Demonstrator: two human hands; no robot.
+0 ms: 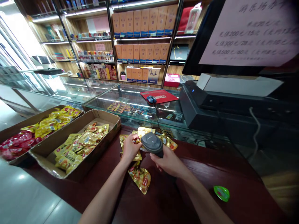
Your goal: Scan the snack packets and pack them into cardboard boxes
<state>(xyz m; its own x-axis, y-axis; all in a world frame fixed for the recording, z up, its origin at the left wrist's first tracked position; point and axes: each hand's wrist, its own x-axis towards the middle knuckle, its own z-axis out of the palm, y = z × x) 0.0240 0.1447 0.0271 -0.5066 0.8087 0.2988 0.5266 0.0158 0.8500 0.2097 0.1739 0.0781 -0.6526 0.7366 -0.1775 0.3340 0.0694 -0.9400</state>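
Note:
In my right hand [169,160] is a dark grey barcode scanner [152,143], my fingers wrapped round its handle. Its head is over a gold snack packet [145,132], which my left hand [130,147] pinches by its edge. More gold packets [169,142] lie on the dark red counter behind and beside the hands, partly hidden by them. Nearer to me, another gold packet [140,178] rests on the counter below the scanner.
Left of my hands stands a cardboard box [56,169] of gold packets, beside another box [81,112] with yellow and red packets. A green item [221,193] lies at the right. Behind are a glass case [100,104], red mat [163,95] and monitor [198,46].

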